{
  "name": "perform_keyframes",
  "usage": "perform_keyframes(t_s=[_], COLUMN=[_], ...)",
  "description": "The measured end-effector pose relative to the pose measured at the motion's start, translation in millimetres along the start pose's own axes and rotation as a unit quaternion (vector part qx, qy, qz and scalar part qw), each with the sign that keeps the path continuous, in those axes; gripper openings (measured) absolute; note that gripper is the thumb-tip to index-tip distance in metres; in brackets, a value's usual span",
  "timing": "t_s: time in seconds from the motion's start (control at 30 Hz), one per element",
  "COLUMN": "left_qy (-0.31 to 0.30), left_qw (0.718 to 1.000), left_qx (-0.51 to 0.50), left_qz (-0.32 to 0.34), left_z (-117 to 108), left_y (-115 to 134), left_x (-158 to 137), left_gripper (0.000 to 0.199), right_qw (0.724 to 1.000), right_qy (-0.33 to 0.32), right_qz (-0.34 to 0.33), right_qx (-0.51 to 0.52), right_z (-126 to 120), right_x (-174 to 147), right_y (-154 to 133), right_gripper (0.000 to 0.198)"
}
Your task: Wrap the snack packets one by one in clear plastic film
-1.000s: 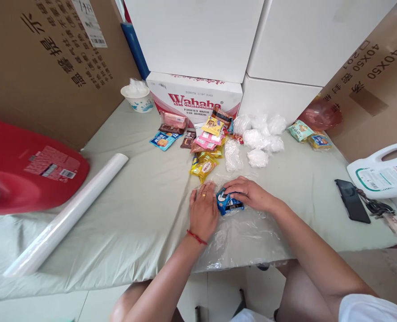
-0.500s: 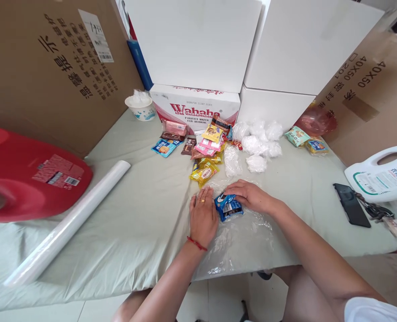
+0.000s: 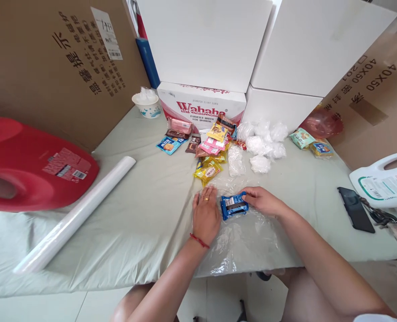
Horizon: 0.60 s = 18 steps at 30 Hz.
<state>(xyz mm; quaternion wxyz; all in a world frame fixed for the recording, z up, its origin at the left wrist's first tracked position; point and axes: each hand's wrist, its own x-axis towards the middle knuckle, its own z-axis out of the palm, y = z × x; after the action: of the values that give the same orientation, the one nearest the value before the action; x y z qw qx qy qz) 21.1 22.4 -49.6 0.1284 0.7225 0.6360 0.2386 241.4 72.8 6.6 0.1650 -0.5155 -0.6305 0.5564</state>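
A blue snack packet [image 3: 234,206] with a barcode panel lies on a clear sheet of plastic film [image 3: 238,248] spread near the table's front edge. My right hand [image 3: 261,201] pinches the packet's upper right corner between thumb and fingers. To the left of the packet, my left hand [image 3: 207,218] rests flat on the film, fingers stretched out. Just beyond the hands is a pile of wrapped snacks [image 3: 215,143], with a yellow packet [image 3: 208,171] nearest. Beside the pile sit several film-wrapped bundles [image 3: 263,136].
On the left lie a roll of film [image 3: 81,210] and a red jug [image 3: 34,165]. A paper cup [image 3: 147,105] stands by a Wahaha carton [image 3: 201,105]. A phone [image 3: 355,209], keys [image 3: 379,213] and a white bottle [image 3: 384,179] lie at the right.
The blue packet has turned on the film and now lies more crosswise. My right hand has shifted from over its top to its right corner. My left hand stays flat.
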Motion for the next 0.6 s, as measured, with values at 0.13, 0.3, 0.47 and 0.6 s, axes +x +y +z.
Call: perform_keyframes(t_s=[0.13, 0.3, 0.47, 0.6], left_qy=[-0.017, -0.029, -0.03, -0.03], left_qw=[1.0, 0.999, 0.999, 0.999], left_qx=[0.022, 0.031, 0.033, 0.023], left_qz=[0.003, 0.0, 0.002, -0.004], left_z=[-1.8, -3.1, -2.6, -3.9], left_y=[2.5, 4.4, 6.1, 7.2], left_x=[0.5, 0.9, 1.1, 0.9], left_gripper=[0.054, 0.053, 0.049, 0.048], right_qw=[0.971, 0.924, 0.888, 0.909], right_qy=[0.1, 0.037, -0.008, 0.023], right_qz=[-0.041, -0.157, -0.135, -0.143], right_qx=[-0.214, -0.348, -0.439, -0.391], right_z=[0.7, 9.9, 35.4, 31.1], right_x=[-7.4, -14.3, -4.4, -2.9], right_y=[-4.3, -39.7, -55.2, -41.5], right_gripper=[0.034, 0.06, 0.041, 0.033])
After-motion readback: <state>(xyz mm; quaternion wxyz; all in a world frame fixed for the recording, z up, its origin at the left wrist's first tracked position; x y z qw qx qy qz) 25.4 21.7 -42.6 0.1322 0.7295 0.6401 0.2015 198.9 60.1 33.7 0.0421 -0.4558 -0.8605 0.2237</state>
